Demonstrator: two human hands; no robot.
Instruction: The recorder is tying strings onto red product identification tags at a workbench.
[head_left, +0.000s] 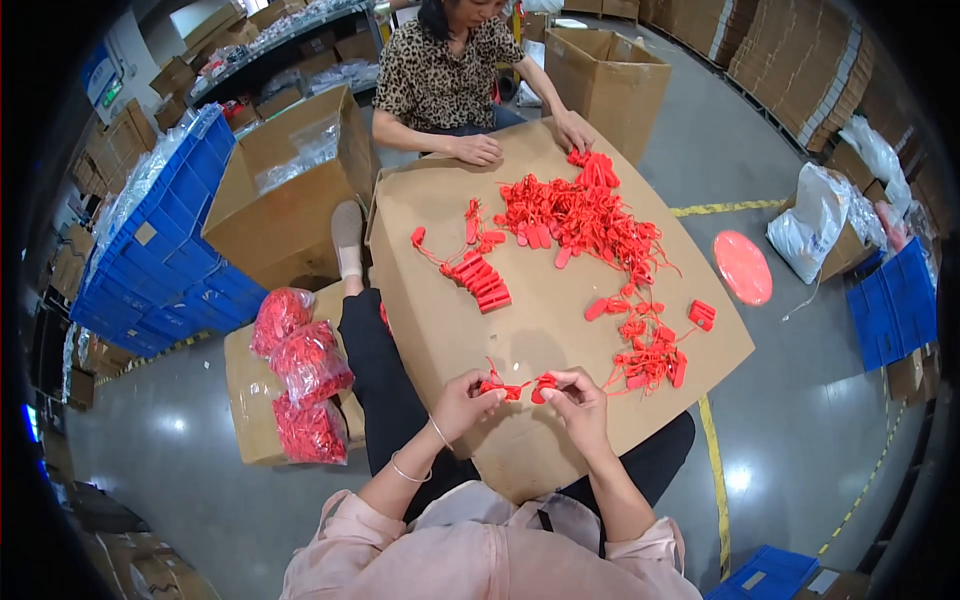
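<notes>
Above the near edge of the cardboard-topped work surface (430, 330), my left hand (466, 403) pinches a small red plastic piece (505, 391) with a cord. A hand's width to its right, my right hand (580, 408) is closed on another small red piece (542, 386). A thin red cord runs between the two. Beyond my hands lies a neat row of red pieces (478, 280). A large tangled heap of corded red pieces (580, 215) spreads over the far middle, and a smaller cluster (648, 350) lies right of my right hand. Their exact kind is too small to tell.
Across the surface a co-worker (440, 80) has a hand (574, 130) at the heap. Clear bags of red pieces (305, 365) rest on a carton at left. Open cartons (290, 190), blue crates (160, 230) and a red disc (742, 268) on the floor stand around.
</notes>
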